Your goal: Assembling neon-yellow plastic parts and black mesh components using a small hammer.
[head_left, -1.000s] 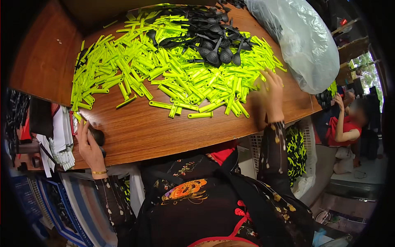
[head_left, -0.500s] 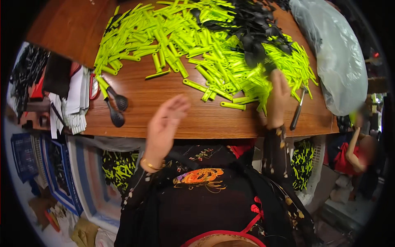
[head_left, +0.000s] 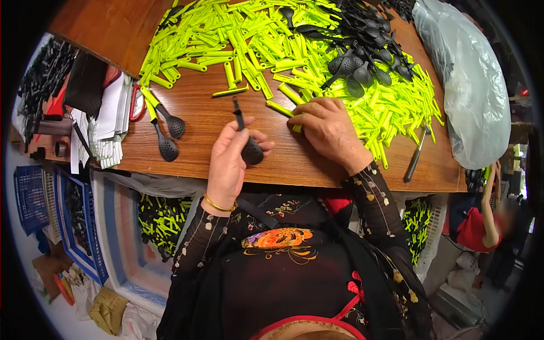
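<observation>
Between its thumb and fingers, my left hand (head_left: 226, 161) grips a black spoon head (head_left: 253, 152), bowl low and thin bare stem pointing away from me. My right hand (head_left: 328, 130) is palm down at the near edge of the heap, fingertips closed on a lime-green handle (head_left: 277, 109); its near end is hidden under the fingers. Beyond both hands spreads a large pile of loose green handles (head_left: 192, 39). Black perforated spoon heads (head_left: 362, 73) lie heaped on the pile's right part. Two finished-looking spoons (head_left: 165, 148) with green handles rest on the table at the left.
A metal-shafted tool with a dark grip (head_left: 416, 156) lies right of my right hand. At the right edge sits a large clear plastic bag (head_left: 473, 90). Papers (head_left: 110, 119) and red-handled scissors (head_left: 137, 103) are at the left. Crates stand below; another person (head_left: 479, 226) is far right.
My right hand came back from the black heads to the near green handles. A spoon head is now in my left hand, which was empty before.
</observation>
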Available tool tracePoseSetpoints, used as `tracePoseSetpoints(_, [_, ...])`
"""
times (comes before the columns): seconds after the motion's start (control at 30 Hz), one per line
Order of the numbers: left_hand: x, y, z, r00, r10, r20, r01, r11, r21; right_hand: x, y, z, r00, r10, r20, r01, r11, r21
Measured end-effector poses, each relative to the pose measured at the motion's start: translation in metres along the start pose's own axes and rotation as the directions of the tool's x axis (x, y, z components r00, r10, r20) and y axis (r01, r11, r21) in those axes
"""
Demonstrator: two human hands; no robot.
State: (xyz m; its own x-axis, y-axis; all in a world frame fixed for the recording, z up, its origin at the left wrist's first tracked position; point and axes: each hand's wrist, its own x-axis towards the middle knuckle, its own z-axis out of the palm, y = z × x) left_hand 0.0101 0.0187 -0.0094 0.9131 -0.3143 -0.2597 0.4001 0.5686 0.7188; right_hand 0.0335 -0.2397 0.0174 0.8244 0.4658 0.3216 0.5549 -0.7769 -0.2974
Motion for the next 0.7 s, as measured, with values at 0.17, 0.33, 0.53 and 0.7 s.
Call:
tracePoseSetpoints(0.17, [-0.007,-0.004,0.015,0.996,-0.064,0.065,0.057,0.992,0.112,0.007,0.001,-0.001,0.966,0.119,-0.231,-0.070,0.975,0.212])
tracePoseSetpoints(0.33, [-0.008,-0.009,0.027,0.990,-0.114,0.080,0.100,0.981,0.168,0.013,-0.013,0.003,0.790,0.600,0.129,-0.258,0.133,0.957])
tracePoseSetpoints(0.53, [-0.012,0.001,0.042,0.983,-0.143,0.117,0.104,0.952,0.287,0.010,-0.037,0.011,0.766,0.577,0.283,-0.294,-0.077,0.953])
tracePoseSetpoints(0.7, [-0.016,0.000,0.034,0.986,-0.121,0.112,0.087,0.960,0.267,0.014,-0.036,0.001,0.791,0.568,0.228,-0.275,-0.003,0.961])
